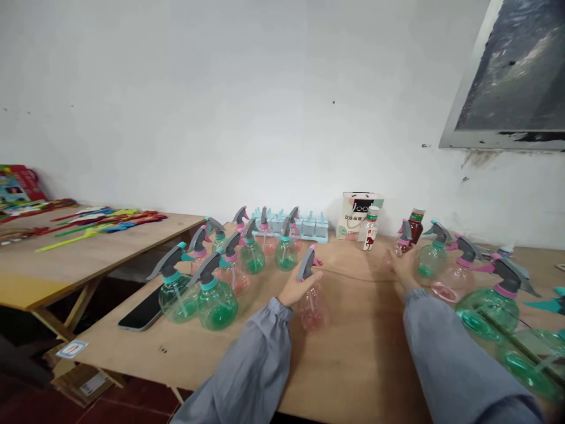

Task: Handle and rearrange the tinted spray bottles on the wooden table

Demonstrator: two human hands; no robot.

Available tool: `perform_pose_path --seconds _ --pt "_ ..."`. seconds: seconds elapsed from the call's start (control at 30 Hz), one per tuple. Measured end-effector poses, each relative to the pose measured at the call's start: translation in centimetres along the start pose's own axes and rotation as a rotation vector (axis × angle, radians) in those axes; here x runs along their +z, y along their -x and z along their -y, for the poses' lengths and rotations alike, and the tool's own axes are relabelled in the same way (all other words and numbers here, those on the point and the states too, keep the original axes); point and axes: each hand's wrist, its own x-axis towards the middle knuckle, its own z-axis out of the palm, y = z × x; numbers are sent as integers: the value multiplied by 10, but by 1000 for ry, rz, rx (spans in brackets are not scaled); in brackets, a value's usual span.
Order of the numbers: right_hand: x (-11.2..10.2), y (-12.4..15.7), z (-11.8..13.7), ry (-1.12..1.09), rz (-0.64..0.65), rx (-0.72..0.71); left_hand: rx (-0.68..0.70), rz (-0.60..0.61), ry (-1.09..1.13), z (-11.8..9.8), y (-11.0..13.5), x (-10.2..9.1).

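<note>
My left hand (298,287) is closed around the neck of a spray bottle with a clear pink body (312,315) and a grey-and-pink trigger head. This bottle is upright near the middle of the table. Further back on the right, my right hand (405,268) is closed on another pink spray bottle (403,234); its fingers partly cover the body and are a little blurred. Beside my right forearm are a green spray bottle (431,259) and a pink one (454,281). Two green spray bottles (218,306) (179,300) stand left of my left hand.
Several more spray bottles (252,256) cluster at the back left, before a light-blue mould tray (314,227). A paper bag (351,218), a white-labelled bottle (369,232) and a dark-red bottle (416,227) stand by the wall. A phone (142,311) lies left. Another table (145,235) holds colourful strips.
</note>
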Motion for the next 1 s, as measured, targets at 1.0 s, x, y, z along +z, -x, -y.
perform_pose_path --seconds 1.0 --pt "-64 159 44 -303 252 -283 -75 -91 207 -12 5 -1"
